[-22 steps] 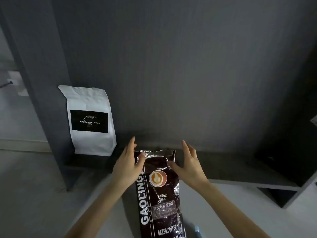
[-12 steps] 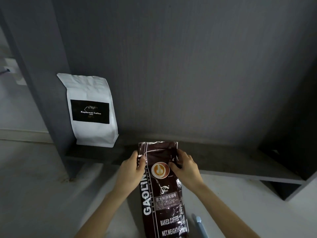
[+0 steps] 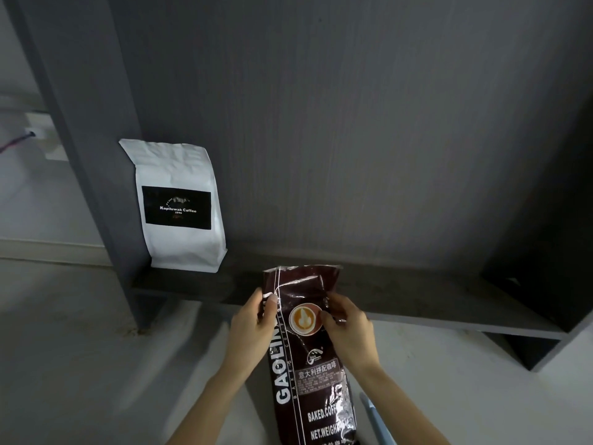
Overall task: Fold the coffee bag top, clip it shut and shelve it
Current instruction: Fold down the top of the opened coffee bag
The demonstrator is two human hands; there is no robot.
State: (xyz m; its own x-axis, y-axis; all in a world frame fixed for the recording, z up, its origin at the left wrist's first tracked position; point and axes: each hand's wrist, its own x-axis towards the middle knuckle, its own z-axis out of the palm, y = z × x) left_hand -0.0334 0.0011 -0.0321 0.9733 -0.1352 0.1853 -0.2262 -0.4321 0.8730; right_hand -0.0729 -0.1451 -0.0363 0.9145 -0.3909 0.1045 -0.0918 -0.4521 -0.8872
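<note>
A tall dark brown foil coffee bag [image 3: 313,358] with white lettering stands upright low in the middle of the view. My left hand [image 3: 252,326] grips its upper left edge. On the upper right edge, beside the cup picture, my right hand [image 3: 349,332] pinches the foil. The bag's top [image 3: 303,274] is flattened and sticks up above both hands, just in front of the dark shelf board [image 3: 417,300]. A light blue clip [image 3: 375,419] lies to the right of the bag, partly behind my right forearm.
A white coffee bag [image 3: 179,207] with a black label stands at the shelf's left end against the grey upright [image 3: 80,123]. The shelf's dark back panel [image 3: 321,123] fills the view above. A dark side wall [image 3: 552,236] closes the right end. Pale floor lies at left.
Both hands went from open beside the bag's top to gripping its upper edges. The bag now sits slightly higher and closer to the shelf edge, and the blue clip has come into view.
</note>
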